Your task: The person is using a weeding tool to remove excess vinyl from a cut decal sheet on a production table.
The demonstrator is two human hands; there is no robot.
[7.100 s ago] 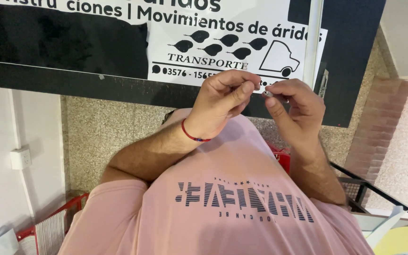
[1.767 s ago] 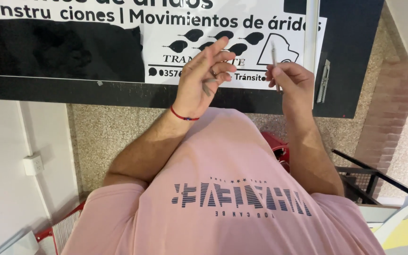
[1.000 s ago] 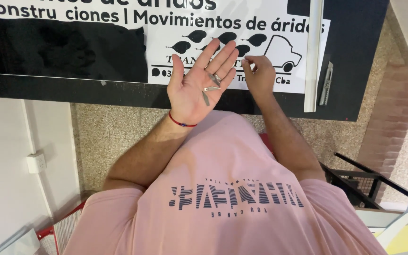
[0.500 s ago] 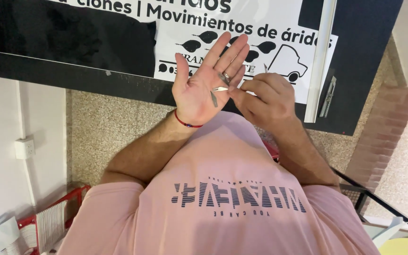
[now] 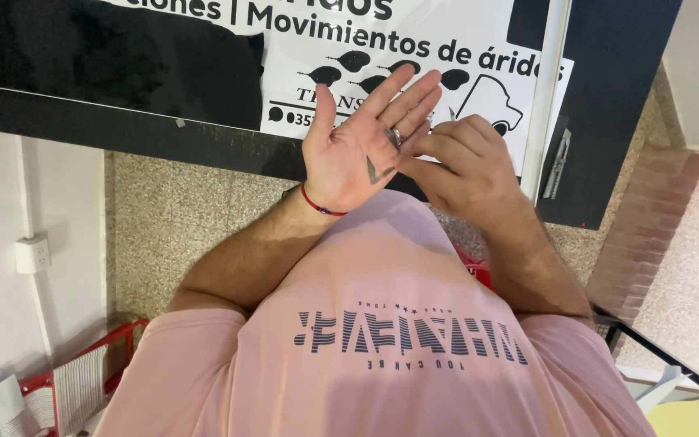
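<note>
My left hand [image 5: 362, 142] is held up over the work table, palm toward me and fingers spread. Small grey vinyl scraps [image 5: 376, 171] stick to the palm; a ring sits on one finger and a red cord circles the wrist. My right hand [image 5: 463, 166] is pinched shut beside it, its fingertips touching the left hand's fingers. A thin pointed tool [image 5: 452, 114] pokes out above its knuckles. Beneath both hands lies a white sheet [image 5: 479, 44] with black lettering and a truck outline.
A long metal ruler [image 5: 545, 97] lies along the sheet's right side, with a utility knife [image 5: 557, 164] next to it on the black table [image 5: 624, 73]. Below are a speckled floor [image 5: 171, 218], a wall socket [image 5: 32, 254] and a red rack [image 5: 82, 376].
My left hand has turned palm up and opened. My right hand left the sheet and came over to the left hand's fingers, where it now presses.
</note>
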